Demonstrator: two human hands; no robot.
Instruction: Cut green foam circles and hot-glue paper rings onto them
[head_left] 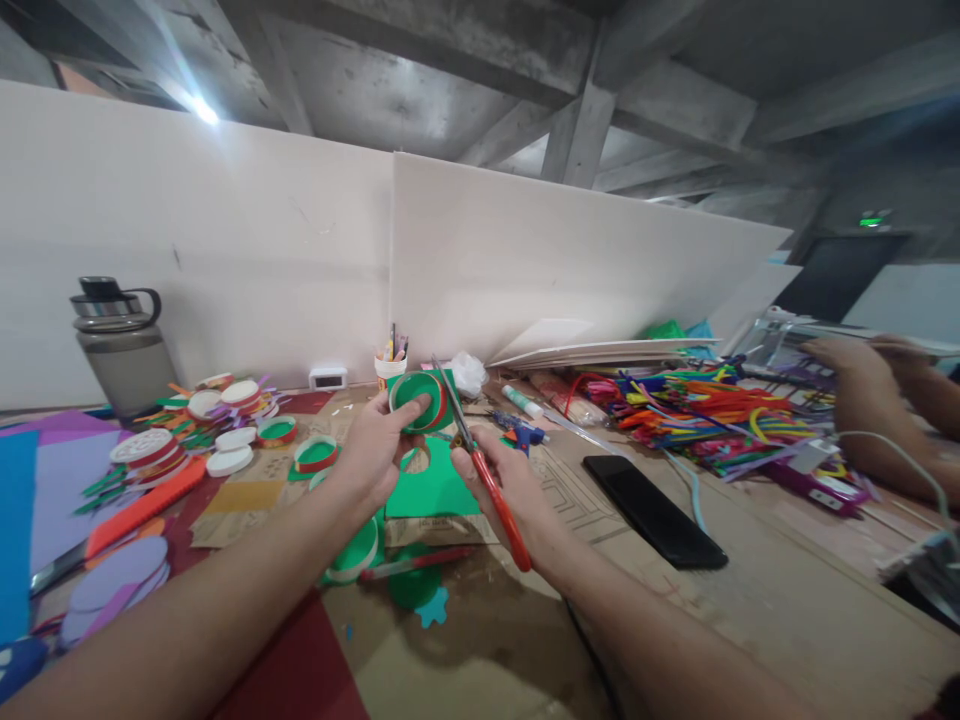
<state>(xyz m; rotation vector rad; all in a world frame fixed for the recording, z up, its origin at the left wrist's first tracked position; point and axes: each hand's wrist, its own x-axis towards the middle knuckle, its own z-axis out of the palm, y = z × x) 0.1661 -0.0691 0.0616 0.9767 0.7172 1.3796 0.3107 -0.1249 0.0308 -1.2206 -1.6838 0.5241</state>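
Note:
Near the middle of the view, my left hand (375, 445) grips a round ring piece (417, 390) with a green inside and a green sheet at its edge; the thumb lies inside the ring. My right hand (506, 480) is closed round the red-handled scissors (499, 500), whose blades point up and left beside the green sheet's right edge. Below both hands lies a green sheet with a round hole (435, 485), on printed brown paper. More green-lined rings (315, 455) rest left of my left hand. A red pen (416, 563) lies below the sheet.
A bottle (124, 345) and stacked white discs (150, 455) stand at left. A black phone (652, 510), a glue stick (523, 401) and colourful pipe cleaners (720, 410) lie at right. Another person's arms (870, 400) show at the far right.

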